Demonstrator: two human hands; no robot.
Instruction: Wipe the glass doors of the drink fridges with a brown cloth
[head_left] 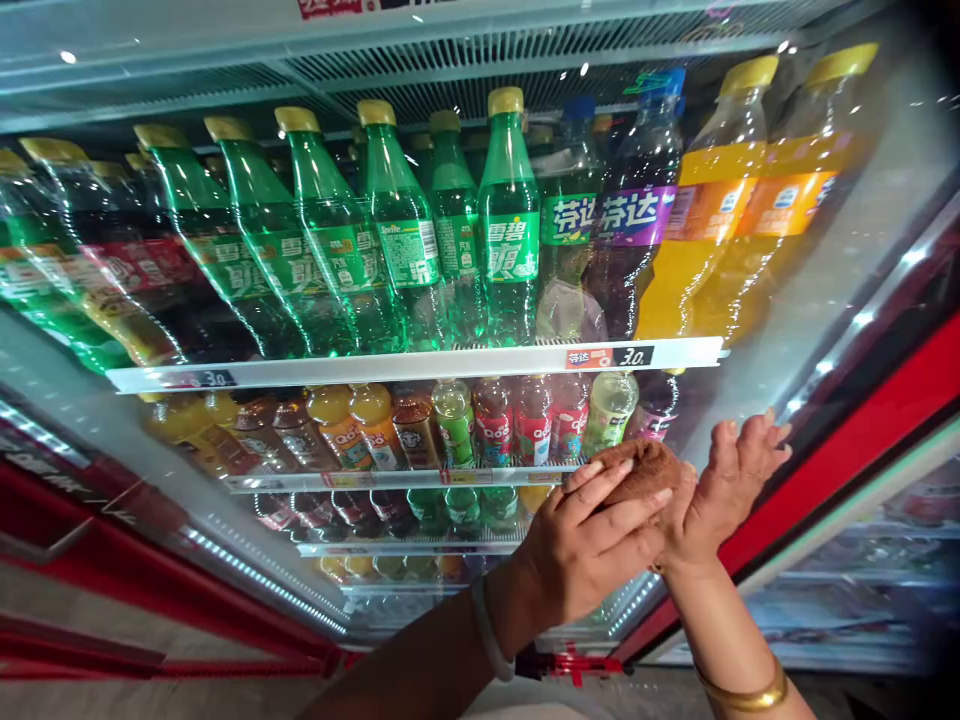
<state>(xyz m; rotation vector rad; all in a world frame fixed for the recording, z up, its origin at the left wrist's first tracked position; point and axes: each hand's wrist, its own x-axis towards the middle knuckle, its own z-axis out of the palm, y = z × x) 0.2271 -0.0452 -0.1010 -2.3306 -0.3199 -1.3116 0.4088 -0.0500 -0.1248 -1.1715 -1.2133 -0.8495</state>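
A single head-worn camera looks forward and slightly down from close range at the glass door (787, 330) of a red-framed drinks fridge (840, 470); the view is tilted, so the white wire shelves (420, 362) slant; both forearms enter from the bottom edge.

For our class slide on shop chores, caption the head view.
Left hand presses a brown cloth against a drinks fridge's glass door, right hand alongside.

Bottles (420, 240) in row on top shelf (420, 362) behind glass door (810, 300); smaller bottles (480, 420) on shelf below. Cloth (637, 470) btwn left hand (592, 545) & right hand (724, 490), against door, lower right.
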